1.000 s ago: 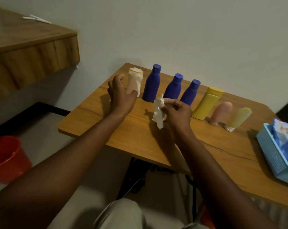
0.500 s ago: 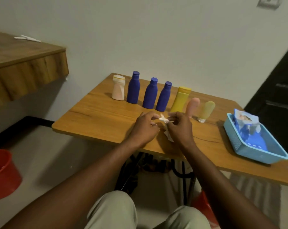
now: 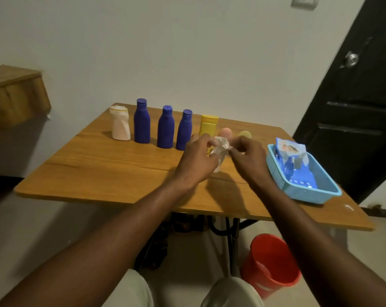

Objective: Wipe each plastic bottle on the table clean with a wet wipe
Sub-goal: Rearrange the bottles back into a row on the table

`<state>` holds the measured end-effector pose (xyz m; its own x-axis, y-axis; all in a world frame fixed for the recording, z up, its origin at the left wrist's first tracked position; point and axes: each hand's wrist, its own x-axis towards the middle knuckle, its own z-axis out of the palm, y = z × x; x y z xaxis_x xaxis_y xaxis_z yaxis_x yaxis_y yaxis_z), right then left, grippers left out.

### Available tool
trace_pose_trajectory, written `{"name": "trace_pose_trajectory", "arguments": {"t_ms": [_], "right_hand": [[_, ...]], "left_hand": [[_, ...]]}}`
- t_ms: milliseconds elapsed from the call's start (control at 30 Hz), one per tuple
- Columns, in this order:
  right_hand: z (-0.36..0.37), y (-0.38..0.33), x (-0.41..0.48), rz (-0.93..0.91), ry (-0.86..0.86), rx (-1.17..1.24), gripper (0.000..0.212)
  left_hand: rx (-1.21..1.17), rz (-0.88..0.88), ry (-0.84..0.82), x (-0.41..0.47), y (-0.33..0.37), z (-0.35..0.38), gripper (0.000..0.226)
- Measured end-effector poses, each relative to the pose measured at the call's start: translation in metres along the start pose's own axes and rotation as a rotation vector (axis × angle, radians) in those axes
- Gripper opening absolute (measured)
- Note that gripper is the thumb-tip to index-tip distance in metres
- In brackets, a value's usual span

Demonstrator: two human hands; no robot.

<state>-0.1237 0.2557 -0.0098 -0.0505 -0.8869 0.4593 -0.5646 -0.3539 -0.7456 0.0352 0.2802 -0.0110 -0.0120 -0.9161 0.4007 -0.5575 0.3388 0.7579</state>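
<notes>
Sitting near the table's (image 3: 103, 165) right edge: a blue basket (image 3: 302, 189) holding a pack of wipes (image 3: 290, 156). Standing in a row along the back edge: seven bottles, white (image 3: 120, 124) to yellow-green (image 3: 245, 134). Pinching a crumpled wet wipe (image 3: 219, 149) between them, fingers curled, above the middle: left hand (image 3: 198, 160) and right hand (image 3: 248, 160).

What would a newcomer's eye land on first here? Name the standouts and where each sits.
First, the two hands meeting over the table's middle, left hand and right hand both pinching a crumpled white wet wipe. Next, the three dark blue bottles standing in a row along the far edge, a pale pink bottle at their left end. Then the light blue basket on the right, holding a wipes pack.
</notes>
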Motion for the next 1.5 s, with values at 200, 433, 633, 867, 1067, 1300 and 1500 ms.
{"name": "trace_pose_trajectory", "arguments": {"t_ms": [200,433,633,867,1067,1300,1500], "right_hand": [[-0.034,0.002,0.025,0.165,-0.097,0.251,0.016],[-0.023,0.018,0.011,0.243,-0.148,0.340,0.021],[-0.020,0.009,0.007,0.284,-0.157,0.415,0.027],[-0.017,0.009,0.009,0.290,-0.195,0.312,0.024],[-0.028,0.009,0.017,0.216,-0.143,0.292,0.017],[-0.050,0.018,0.059,0.135,0.044,0.199,0.014],[-0.060,0.042,0.099,0.063,-0.072,-0.121,0.028]], "left_hand": [[0.058,0.008,-0.073,0.039,0.026,0.021,0.042],[0.006,-0.044,-0.116,0.022,0.015,0.023,0.024],[0.097,-0.131,-0.243,0.016,0.002,-0.001,0.016],[0.292,-0.179,-0.396,0.020,0.004,-0.021,0.054],[0.228,0.062,-0.212,0.044,0.036,-0.017,0.028],[0.225,0.179,-0.113,0.094,0.053,0.014,0.027],[0.555,0.219,-0.230,0.133,0.061,0.039,0.046]]}}
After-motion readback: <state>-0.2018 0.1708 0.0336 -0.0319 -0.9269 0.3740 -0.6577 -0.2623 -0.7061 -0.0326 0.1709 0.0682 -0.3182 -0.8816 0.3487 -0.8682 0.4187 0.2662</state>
